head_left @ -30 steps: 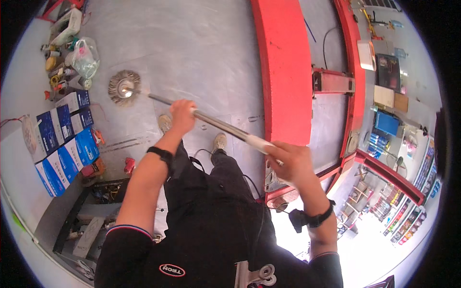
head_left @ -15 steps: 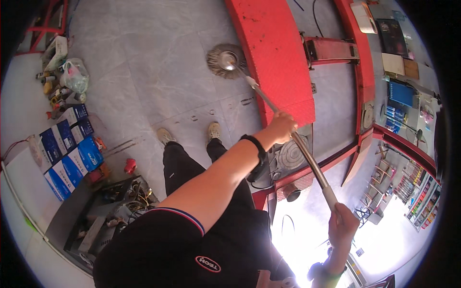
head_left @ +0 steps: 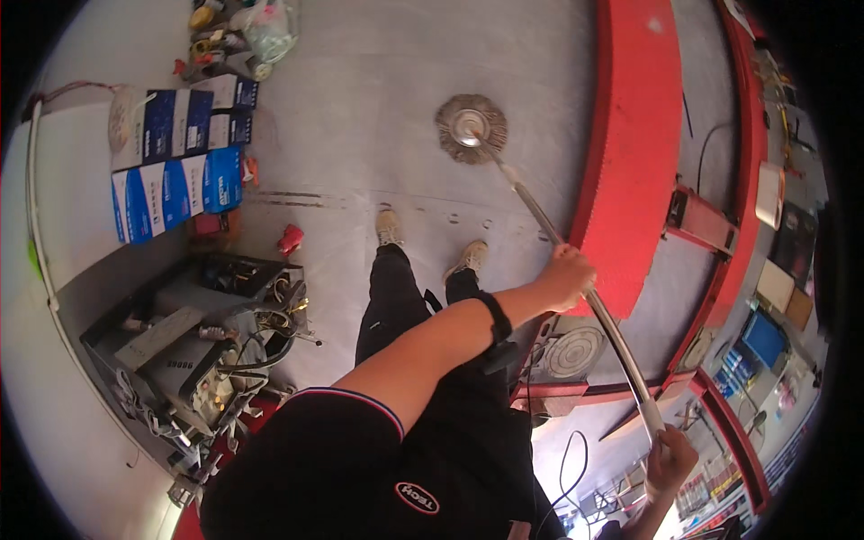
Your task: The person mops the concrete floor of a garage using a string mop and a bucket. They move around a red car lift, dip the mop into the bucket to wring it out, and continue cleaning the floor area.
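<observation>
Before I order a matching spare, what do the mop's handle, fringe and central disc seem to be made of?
Handle: probably polished metal, from lengthwise glints. Fringe: matte, grey-brown textile, perhaps cotton or microfibre, in loose strands. Central disc: glossy silver metal or plastic, catching bright highlights.

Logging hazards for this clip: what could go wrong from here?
1. The mop head is left of the red platform; swung right, it could strike the platform's side.
2. The pole, gripped by the left hand and right hand, crosses the platform's near end in this view; the left hand might scrape it.
3. A small red object lies left of the shoes; a leftward sweep could catch it.
</observation>
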The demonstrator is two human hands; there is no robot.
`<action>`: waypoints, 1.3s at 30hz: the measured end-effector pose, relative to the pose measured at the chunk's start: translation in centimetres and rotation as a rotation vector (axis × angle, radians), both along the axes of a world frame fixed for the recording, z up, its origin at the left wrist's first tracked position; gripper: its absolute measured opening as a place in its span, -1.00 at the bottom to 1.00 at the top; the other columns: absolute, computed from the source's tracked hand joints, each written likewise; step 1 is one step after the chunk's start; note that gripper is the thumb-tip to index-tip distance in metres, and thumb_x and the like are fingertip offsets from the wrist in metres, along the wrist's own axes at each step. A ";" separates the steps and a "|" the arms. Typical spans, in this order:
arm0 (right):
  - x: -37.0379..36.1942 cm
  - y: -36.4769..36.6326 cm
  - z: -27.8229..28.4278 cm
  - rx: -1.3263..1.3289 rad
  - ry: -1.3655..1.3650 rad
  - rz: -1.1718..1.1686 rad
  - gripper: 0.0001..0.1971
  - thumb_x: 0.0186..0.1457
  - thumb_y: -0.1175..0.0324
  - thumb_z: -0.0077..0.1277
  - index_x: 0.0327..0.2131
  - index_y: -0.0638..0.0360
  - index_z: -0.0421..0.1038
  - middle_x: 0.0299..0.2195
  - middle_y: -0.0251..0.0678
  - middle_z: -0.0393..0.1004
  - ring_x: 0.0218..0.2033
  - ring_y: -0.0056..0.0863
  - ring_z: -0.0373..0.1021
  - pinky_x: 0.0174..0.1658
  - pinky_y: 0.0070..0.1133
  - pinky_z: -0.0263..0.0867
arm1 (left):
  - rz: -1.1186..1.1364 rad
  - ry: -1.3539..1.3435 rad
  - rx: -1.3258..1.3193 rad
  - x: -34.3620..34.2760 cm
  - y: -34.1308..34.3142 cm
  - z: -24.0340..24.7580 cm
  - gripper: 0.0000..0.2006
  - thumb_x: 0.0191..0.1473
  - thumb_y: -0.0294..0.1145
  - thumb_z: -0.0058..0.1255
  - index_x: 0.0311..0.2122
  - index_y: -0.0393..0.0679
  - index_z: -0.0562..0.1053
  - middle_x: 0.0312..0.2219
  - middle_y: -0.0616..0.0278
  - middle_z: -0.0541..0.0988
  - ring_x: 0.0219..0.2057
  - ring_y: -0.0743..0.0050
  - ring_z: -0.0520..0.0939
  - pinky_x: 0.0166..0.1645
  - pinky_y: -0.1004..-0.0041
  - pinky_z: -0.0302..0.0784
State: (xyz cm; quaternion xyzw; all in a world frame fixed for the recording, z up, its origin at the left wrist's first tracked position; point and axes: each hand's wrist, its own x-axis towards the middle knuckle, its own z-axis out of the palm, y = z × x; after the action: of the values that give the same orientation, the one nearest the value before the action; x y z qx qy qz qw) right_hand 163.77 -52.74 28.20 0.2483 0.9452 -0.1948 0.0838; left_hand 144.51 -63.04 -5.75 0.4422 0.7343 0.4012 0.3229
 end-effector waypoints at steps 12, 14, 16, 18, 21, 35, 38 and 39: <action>-25.7 -17.0 -11.8 -0.094 0.074 0.632 -0.74 -0.29 0.51 0.14 -0.39 0.06 0.46 -0.37 -0.29 0.52 -0.59 -0.34 0.44 -0.56 -0.47 0.34 | 0.644 0.324 -0.021 -19.1 -30.1 -9.9 -0.76 -0.33 -0.52 0.10 -0.44 0.01 0.41 -0.41 0.22 0.43 -0.18 0.06 0.41 -0.06 0.12 0.19; -26.9 -20.0 -14.6 -0.067 0.059 0.691 -0.79 -0.22 0.40 0.14 -0.39 0.04 0.45 -0.37 -0.31 0.50 -0.60 -0.34 0.43 -0.57 -0.46 0.35 | 0.626 0.322 -0.136 -20.9 -34.7 -10.8 -0.77 -0.33 -0.50 0.12 -0.46 0.01 0.41 -0.41 0.22 0.43 -0.18 0.07 0.41 -0.06 0.14 0.20; -27.7 -23.0 -16.5 -0.114 0.087 0.691 -0.77 -0.24 0.48 0.14 -0.38 0.07 0.46 -0.38 -0.31 0.51 -0.62 -0.33 0.42 -0.56 -0.46 0.34 | 0.597 0.282 -0.224 -22.1 -38.5 -11.6 -0.79 -0.32 -0.49 0.14 -0.47 -0.01 0.41 -0.40 0.24 0.44 -0.16 0.09 0.42 -0.03 0.17 0.21; -27.2 -24.2 -17.0 -0.139 0.110 0.671 -0.76 -0.24 0.51 0.15 -0.37 0.07 0.46 -0.39 -0.31 0.52 -0.63 -0.33 0.41 -0.57 -0.46 0.34 | 0.604 0.287 -0.262 -21.6 -39.9 -11.7 -0.79 -0.31 -0.46 0.17 -0.47 0.01 0.43 -0.41 0.25 0.45 -0.15 0.12 0.42 -0.01 0.16 0.21; -24.5 -23.5 -17.0 -0.130 0.126 0.600 -0.77 -0.23 0.49 0.15 -0.38 0.07 0.46 -0.41 -0.32 0.52 -0.63 -0.34 0.41 -0.58 -0.46 0.34 | 0.583 0.278 -0.254 -19.6 -38.0 -11.6 -0.81 -0.29 -0.47 0.17 -0.47 0.01 0.44 -0.42 0.26 0.45 -0.15 0.12 0.42 0.04 0.16 0.19; 13.2 -7.7 -6.5 0.101 -0.088 -0.086 -0.86 -0.19 0.45 0.14 -0.44 0.06 0.48 -0.40 -0.28 0.56 -0.47 -0.27 0.50 -0.43 -0.49 0.41 | 0.076 0.148 0.026 12.9 -8.7 -5.5 -0.76 -0.30 -0.45 0.16 -0.39 0.04 0.47 -0.37 0.23 0.44 -0.13 0.15 0.41 0.04 0.08 0.13; 21.4 -7.8 -3.7 0.190 -0.091 -0.239 -0.92 -0.11 0.44 0.12 -0.45 0.12 0.48 -0.44 -0.22 0.55 -0.50 -0.27 0.49 -0.43 -0.48 0.41 | -0.128 0.117 0.050 21.2 -2.5 -4.0 -0.76 -0.26 -0.44 0.14 -0.35 0.03 0.50 -0.34 0.22 0.46 -0.09 0.14 0.40 0.07 0.09 0.10; 23.4 -8.3 -2.8 0.203 -0.090 -0.311 -0.94 -0.08 0.42 0.11 -0.45 0.12 0.48 -0.45 -0.23 0.54 -0.51 -0.27 0.49 -0.44 -0.48 0.40 | -0.197 0.107 0.047 23.7 -0.9 -3.3 -0.76 -0.27 -0.48 0.13 -0.36 0.01 0.48 -0.35 0.23 0.45 -0.09 0.13 0.40 0.08 0.10 0.08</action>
State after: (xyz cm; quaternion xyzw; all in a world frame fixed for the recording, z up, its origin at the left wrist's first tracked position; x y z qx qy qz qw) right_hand 187.21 -61.04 25.37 0.4071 0.9055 -0.0977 0.0696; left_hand 168.22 -63.91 -9.02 0.5405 0.6938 0.3603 0.3108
